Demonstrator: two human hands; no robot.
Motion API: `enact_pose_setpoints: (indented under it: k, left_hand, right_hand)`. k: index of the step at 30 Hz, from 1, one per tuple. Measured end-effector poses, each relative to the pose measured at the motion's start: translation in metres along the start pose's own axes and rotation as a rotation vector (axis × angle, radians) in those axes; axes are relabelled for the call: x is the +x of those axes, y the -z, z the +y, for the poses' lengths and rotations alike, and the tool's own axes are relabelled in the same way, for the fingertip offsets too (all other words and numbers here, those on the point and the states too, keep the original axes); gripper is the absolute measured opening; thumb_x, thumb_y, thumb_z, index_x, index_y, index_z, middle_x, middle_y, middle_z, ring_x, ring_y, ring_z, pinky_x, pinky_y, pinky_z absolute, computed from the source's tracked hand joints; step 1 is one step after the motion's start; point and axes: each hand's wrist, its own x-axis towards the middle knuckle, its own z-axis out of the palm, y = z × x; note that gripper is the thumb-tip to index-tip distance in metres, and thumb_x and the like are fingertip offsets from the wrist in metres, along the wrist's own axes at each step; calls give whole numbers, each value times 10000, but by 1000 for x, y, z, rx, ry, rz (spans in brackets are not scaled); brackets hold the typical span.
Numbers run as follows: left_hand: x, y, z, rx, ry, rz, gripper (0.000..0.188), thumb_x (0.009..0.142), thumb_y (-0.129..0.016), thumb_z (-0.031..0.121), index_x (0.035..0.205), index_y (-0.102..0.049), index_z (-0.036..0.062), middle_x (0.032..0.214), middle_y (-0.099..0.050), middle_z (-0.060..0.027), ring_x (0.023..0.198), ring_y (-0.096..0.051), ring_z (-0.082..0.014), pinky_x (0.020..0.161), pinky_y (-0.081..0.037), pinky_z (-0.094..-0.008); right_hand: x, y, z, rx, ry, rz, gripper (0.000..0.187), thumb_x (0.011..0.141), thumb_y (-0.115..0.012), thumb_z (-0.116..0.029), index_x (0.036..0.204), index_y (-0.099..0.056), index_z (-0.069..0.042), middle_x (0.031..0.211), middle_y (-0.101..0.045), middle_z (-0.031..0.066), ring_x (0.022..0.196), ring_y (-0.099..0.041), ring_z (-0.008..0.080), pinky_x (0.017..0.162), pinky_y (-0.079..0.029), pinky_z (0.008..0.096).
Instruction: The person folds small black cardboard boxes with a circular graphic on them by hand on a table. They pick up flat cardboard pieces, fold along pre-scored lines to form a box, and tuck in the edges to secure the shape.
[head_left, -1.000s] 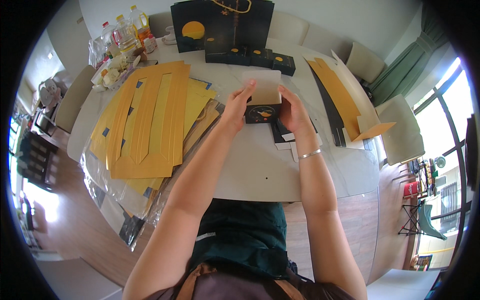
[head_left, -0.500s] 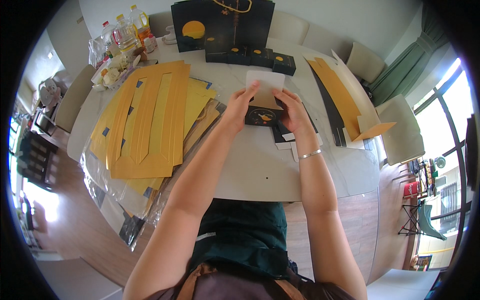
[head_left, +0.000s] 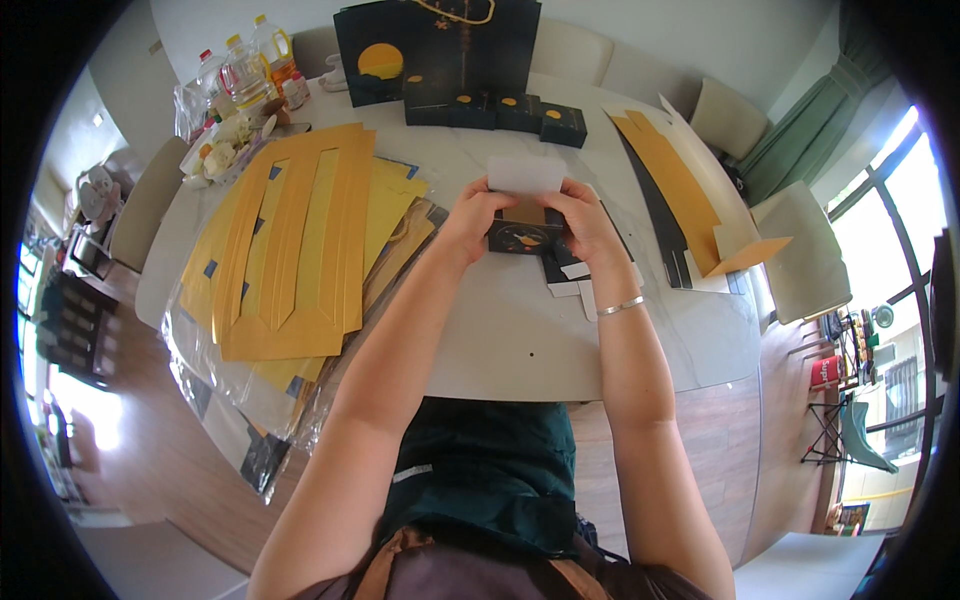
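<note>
2 hands gripping 1 small dark box (head_left: pixel 527 238) above the bench (head_left: pixel 520 340), left hand (head_left: pixel 472 222) and right hand (head_left: pixel 587 222) pinching its sides, white flap (head_left: pixel 527 174) raised, stacked yellow card sheets (head_left: pixel 290 240) left of box

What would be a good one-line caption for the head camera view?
Both hands, left hand and right hand, hold a small dark box with its pale flap up, beside yellow card sheets.

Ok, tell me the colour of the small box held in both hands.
Dark navy small box with an orange-yellow round motif, white flap up; head view.
</note>
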Motion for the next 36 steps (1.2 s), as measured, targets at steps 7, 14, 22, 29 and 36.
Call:
enact_pose_setpoints:
  k: [7, 14, 22, 29, 36]
  left_hand:
    - [4, 5, 10, 115, -89, -4, 205, 884, -656, 147, 1037, -676, 11, 902, -685, -31, 840, -633, -123, 688, -493, -253]
    - [6, 17, 7, 187, -174, -89, 278, 861, -722, 149, 1111, -691, 31, 991, -710, -44, 907, -645, -128, 810, -493, -259]
    - [1, 10, 10, 16, -211, -207, 332, 849, -672, 53, 1177, -652, 7, 1030, -695, -97, 887, -666, -159, 825, -533, -279]
    - [10, 19, 3, -8, -179, -256, 198, 856, -640, 22, 1046, -675, -18, 993, -689, -110, 886, -672, -165, 773, -556, -262]
    - [9, 13, -2, 47, -163, -181, 128, 867, -605, 28, 950, -699, 3, 900, -695, -76, 767, -655, -121, 656, -521, -235]
  right_hand:
    - [-1, 16, -16, -353, 176, -15, 227, 859, -732, -254, 848, -705, -29, 718, -616, -37, 681, -571, 65, 598, -457, 204]
    - [-12, 14, -25, -339, 181, -109, 216, 857, -728, -254, 917, -715, -47, 720, -612, -36, 592, -512, 40, 481, -373, 201]
    - [-3, 15, -12, -60, 215, -176, 300, 875, -643, -155, 1143, -667, -23, 765, -635, -28, 529, -469, 5, 441, -317, 153]
    - [0, 18, -7, 19, 178, -206, 229, 869, -587, -82, 1060, -684, -1, 740, -638, -7, 499, -476, 13, 426, -336, 142]
    - [3, 22, -1, 46, 131, -210, 167, 871, -537, -42, 953, -678, -7, 695, -615, -4, 500, -488, 26, 433, -349, 151]
